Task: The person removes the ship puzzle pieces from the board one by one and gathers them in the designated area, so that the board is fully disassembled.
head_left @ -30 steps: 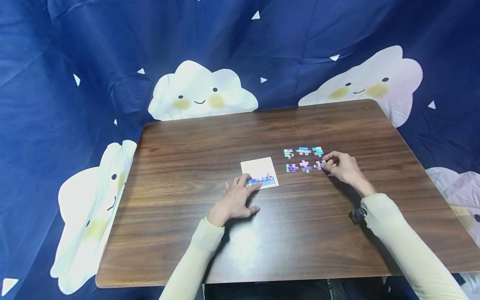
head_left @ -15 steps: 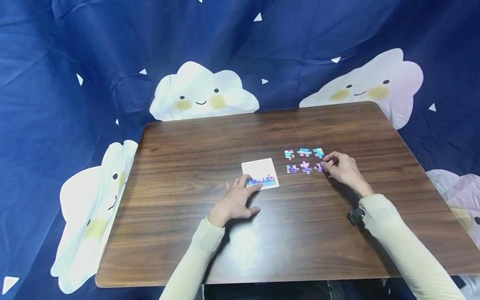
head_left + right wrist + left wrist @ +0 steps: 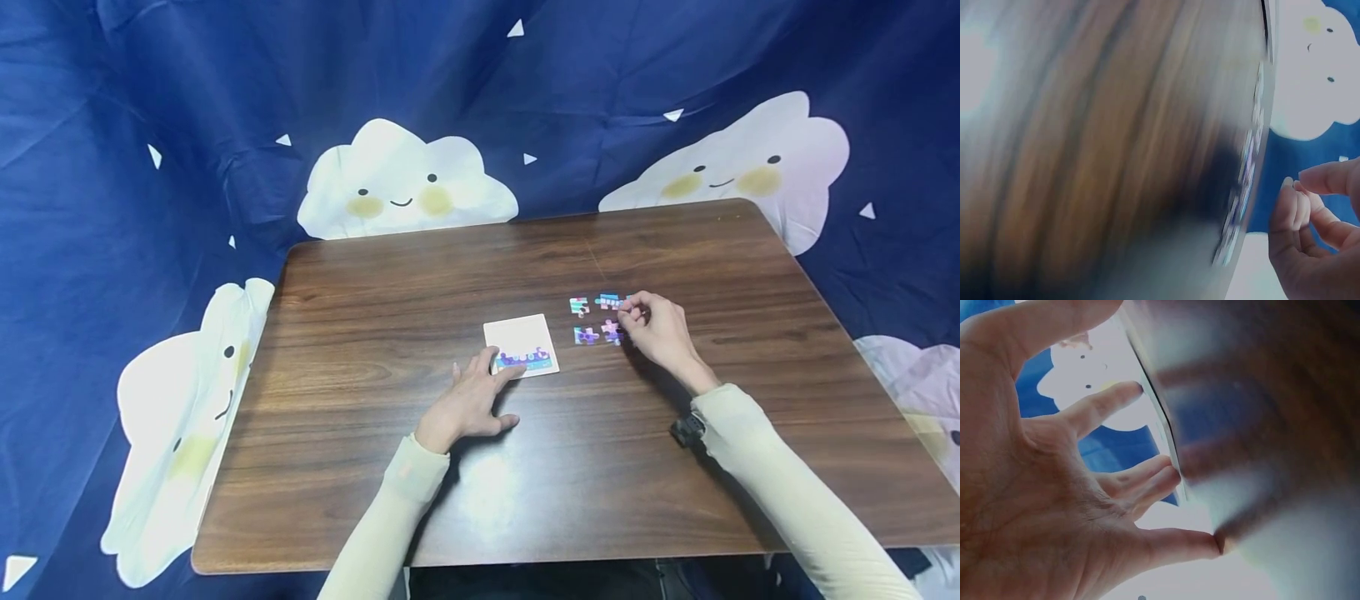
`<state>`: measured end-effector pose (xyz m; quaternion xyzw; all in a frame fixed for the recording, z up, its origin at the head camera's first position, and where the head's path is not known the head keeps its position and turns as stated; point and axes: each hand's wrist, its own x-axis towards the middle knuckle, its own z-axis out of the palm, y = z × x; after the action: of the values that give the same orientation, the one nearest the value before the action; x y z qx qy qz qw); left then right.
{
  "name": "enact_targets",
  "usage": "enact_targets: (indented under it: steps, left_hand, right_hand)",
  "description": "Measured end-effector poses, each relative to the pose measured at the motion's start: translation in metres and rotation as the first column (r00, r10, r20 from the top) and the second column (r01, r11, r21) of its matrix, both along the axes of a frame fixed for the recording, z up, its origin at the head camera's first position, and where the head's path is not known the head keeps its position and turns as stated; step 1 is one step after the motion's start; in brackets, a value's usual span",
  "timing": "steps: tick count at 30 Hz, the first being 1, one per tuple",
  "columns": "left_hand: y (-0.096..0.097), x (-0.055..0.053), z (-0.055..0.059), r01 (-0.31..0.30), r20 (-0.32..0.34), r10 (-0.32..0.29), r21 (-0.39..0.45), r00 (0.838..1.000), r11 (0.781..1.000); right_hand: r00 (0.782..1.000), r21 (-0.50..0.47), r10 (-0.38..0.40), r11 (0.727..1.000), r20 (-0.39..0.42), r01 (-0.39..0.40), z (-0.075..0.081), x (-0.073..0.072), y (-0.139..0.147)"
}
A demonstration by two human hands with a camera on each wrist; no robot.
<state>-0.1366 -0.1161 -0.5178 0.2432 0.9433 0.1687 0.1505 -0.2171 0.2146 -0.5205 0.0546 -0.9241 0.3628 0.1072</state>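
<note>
My left hand rests its fingertips on the lower left corner of a square white puzzle board, with its fingers spread. A strip of purple and blue pattern lies along the board's lower edge. My right hand hovers at the right side of several loose jigsaw pieces, its thumb and fingers curled with tips close together. No piece shows between those tips in the right wrist view. One upper piece and another lower piece lie beside the hand, which hides the pieces farther right.
A brown wood-grain table bears the board and pieces. Light glares off its front part. Behind it hangs a blue cloth with smiling clouds. A dark wrist device sits at the right cuff.
My right hand has moved left and slightly away from me, off the lower right piece's edge and over the right-hand pieces. My left hand and the board have stayed in place.
</note>
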Motion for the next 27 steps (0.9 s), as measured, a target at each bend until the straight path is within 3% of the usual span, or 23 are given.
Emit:
enact_targets:
  steps: [6, 13, 19, 27]
  left_hand:
    - [-0.002, 0.0, 0.002, 0.005, -0.009, -0.005, 0.005, 1.0, 1.0]
    - [-0.003, 0.0, 0.002, 0.029, -0.022, -0.029, -0.015, 0.999, 0.999]
    - [-0.005, -0.002, 0.003, 0.054, 0.001, -0.054, 0.025, 0.999, 0.998]
    - [-0.009, -0.004, 0.006, 0.045, 0.057, -0.049, 0.068, 0.997, 0.997]
  right_hand:
    - [0.995, -0.031, 0.102, 0.994, 0.014, -0.102, 0.004, -0.001, -0.027]
    - [0.967, -0.077, 0.236, 0.97, 0.092, -0.229, 0.011, -0.005, -0.054]
    - [0.929, -0.087, 0.344, 0.938, 0.137, -0.334, 0.007, -0.006, -0.075]
    - [0.867, -0.101, 0.461, 0.888, 0.192, -0.449, -0.005, -0.007, -0.105]
